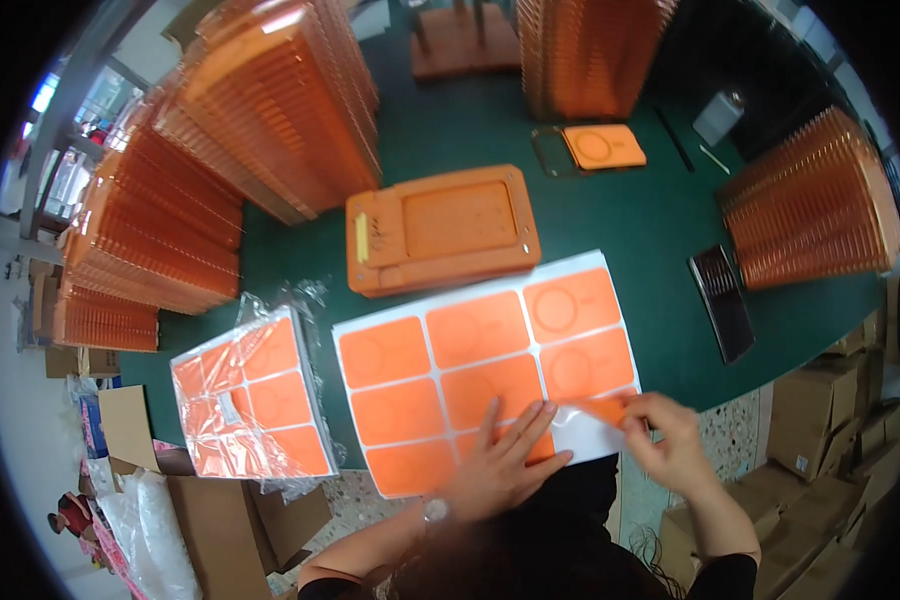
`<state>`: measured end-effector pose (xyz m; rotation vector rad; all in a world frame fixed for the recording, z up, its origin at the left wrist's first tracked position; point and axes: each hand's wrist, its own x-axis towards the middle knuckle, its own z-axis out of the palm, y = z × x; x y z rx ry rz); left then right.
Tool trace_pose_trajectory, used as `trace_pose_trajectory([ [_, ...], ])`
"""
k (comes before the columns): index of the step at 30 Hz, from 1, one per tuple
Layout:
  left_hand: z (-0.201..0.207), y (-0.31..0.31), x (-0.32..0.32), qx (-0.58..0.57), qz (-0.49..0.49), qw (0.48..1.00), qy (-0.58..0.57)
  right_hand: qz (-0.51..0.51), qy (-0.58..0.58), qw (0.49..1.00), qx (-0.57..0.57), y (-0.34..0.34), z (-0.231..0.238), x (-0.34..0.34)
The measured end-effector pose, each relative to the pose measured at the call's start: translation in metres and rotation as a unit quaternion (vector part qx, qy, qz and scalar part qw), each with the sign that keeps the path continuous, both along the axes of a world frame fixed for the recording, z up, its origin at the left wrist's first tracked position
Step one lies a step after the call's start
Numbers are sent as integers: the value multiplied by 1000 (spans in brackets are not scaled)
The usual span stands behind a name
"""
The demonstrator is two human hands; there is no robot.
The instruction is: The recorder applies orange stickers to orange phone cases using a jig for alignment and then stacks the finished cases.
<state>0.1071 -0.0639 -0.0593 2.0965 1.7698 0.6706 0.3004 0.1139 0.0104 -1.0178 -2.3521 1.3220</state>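
Note:
A stack of white sheets [432, 352] with rows of orange stickers lies at the table's front edge, and faint rings show on several stickers. My left hand [505, 462] rests flat on the lower part of the top sheet, its fingers spread. At the sheet's lower right corner my right hand [667, 440] pinches the edge of an orange sticker [602, 407]. That sticker is partly lifted, and white backing [582, 437] shows beneath it. Just beyond the sheets sits an orange-brown tray-like fixture [458, 222] with a rectangular recess and a yellow strip at its left.
On the green table [660, 215], tall stacks of orange cases [280, 110] stand left, at the back and right. A plastic-wrapped sticker pack [270, 400] lies left. A dark phone [722, 305] and an orange ringed panel [606, 147] lie right. Cardboard boxes [810, 410] surround the table.

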Motion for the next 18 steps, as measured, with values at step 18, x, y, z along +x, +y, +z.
trace_pose_trajectory([
  [18, 151, 8, -258, 251, 430, 867, 9, 268, -103, 905, 313, 133, 40, -315],
])
